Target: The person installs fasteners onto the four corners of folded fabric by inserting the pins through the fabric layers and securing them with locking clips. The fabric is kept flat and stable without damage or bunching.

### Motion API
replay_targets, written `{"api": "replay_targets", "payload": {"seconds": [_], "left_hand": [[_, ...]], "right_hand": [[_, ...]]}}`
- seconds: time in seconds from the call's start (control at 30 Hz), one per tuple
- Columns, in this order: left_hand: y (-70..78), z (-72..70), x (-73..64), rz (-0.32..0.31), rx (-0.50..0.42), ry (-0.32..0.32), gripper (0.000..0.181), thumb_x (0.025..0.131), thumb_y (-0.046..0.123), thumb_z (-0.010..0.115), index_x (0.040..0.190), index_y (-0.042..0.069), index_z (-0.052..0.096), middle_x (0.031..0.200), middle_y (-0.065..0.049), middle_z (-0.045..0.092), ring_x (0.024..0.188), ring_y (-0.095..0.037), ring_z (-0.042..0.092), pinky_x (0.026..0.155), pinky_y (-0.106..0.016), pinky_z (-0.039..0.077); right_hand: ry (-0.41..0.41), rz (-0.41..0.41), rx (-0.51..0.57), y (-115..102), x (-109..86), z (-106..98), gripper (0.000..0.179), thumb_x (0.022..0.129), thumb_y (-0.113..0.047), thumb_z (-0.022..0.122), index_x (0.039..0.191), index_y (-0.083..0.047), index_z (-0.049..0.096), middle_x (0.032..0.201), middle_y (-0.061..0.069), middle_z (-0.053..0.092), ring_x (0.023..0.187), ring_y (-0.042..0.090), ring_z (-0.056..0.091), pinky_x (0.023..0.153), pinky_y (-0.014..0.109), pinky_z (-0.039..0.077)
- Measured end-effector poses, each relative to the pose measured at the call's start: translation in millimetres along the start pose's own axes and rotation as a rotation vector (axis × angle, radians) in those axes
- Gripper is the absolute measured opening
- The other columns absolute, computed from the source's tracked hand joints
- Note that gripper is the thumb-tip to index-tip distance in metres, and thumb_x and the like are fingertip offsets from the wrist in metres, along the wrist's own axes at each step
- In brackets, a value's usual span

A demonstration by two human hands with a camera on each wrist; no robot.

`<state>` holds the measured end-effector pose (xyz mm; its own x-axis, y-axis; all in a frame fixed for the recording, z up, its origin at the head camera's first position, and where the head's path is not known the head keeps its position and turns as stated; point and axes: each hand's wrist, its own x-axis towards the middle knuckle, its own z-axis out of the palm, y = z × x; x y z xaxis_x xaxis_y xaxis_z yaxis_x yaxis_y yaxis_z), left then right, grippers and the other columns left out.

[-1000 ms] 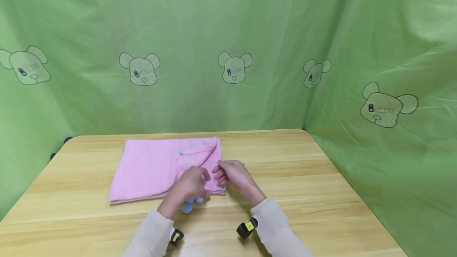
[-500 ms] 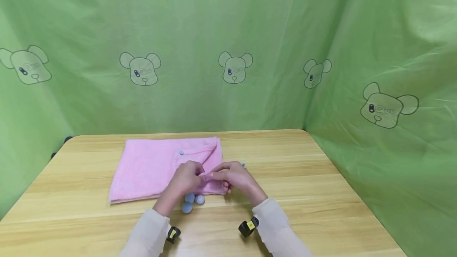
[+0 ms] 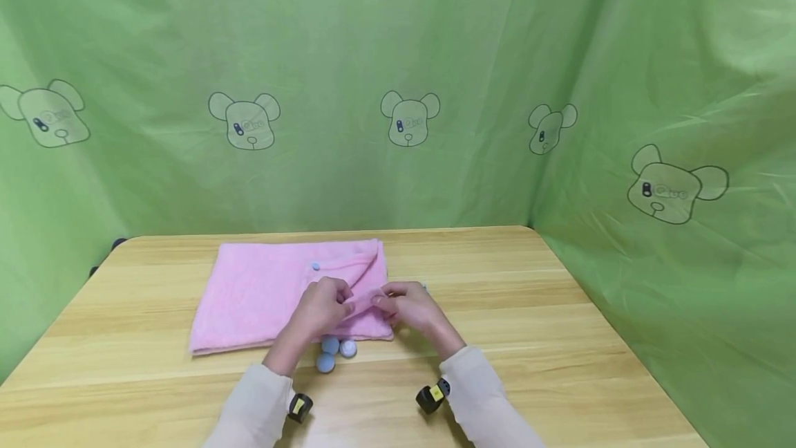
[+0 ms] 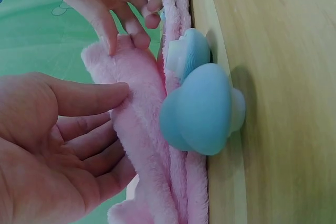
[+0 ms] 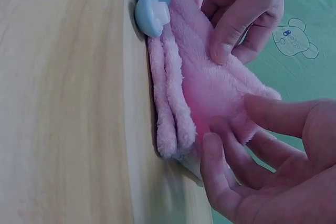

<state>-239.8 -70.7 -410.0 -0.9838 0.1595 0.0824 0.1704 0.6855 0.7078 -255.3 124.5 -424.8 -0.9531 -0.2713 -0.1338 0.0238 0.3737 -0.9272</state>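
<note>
A folded pink plush cloth lies on the wooden table, its upper layer lifted near the right end. My left hand pinches the lifted edge between thumb and fingers. At the corner of that flap, my right hand grips the cloth with thumb and fingertips. Just in front of the cloth sit light-blue mushroom-shaped pieces, with rounded caps and paler stems. A small blue round piece shows on the cloth's upper layer. Folds hide part of the fingers beneath the flap.
Behind the right hand, a small bluish object is mostly hidden. Green curtains with bear-head outlines surround the wooden table at the back and sides. Both wrists carry a black strapped device.
Both hands were apart above the cloth; they have come down and taken hold of its flap. The right hand has since drawn slightly right along the lifted edge, uncovering the blue pieces in front.
</note>
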Motion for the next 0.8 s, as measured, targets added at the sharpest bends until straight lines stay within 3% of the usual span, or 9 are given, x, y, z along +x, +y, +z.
{"api": "replay_targets", "payload": {"seconds": [0.33,0.57,0.8], "left_hand": [[0.6,7.7,1.3,0.039,-0.051,0.031,0.005,0.089,0.01,0.075,0.09,0.006,0.075,0.076,-0.004,0.071,0.065,-0.014,0.059,0.063,-0.029,0.049],[0.5,8.2,1.2,0.052,-0.056,0.049,0.004,0.087,0.009,0.077,0.088,0.006,0.076,0.077,-0.004,0.074,0.067,-0.014,0.062,0.065,-0.031,0.052],[1.2,6.6,2.3,0.038,-0.062,0.051,0.005,0.087,0.01,0.077,0.089,0.005,0.076,0.079,-0.005,0.075,0.069,-0.014,0.064,0.067,-0.031,0.054]], "right_hand": [[0.057,-0.016,0.063,2.1,3.1,3.0,0.018,0.092,-0.006,0.067,0.103,0.008,0.072,0.09,0.018,0.07,0.077,0.019,0.064,0.077,0.037,0.061],[0.068,-0.022,0.055,1.7,2.2,3.9,0.018,0.092,-0.007,0.068,0.102,0.007,0.072,0.091,0.018,0.071,0.079,0.019,0.066,0.078,0.038,0.061],[0.046,-0.029,-0.019,-4.3,-2.6,-6.0,0.028,0.093,-0.014,0.069,0.115,0.003,0.071,0.102,0.018,0.074,0.087,0.026,0.071,0.084,0.042,0.06]]}}
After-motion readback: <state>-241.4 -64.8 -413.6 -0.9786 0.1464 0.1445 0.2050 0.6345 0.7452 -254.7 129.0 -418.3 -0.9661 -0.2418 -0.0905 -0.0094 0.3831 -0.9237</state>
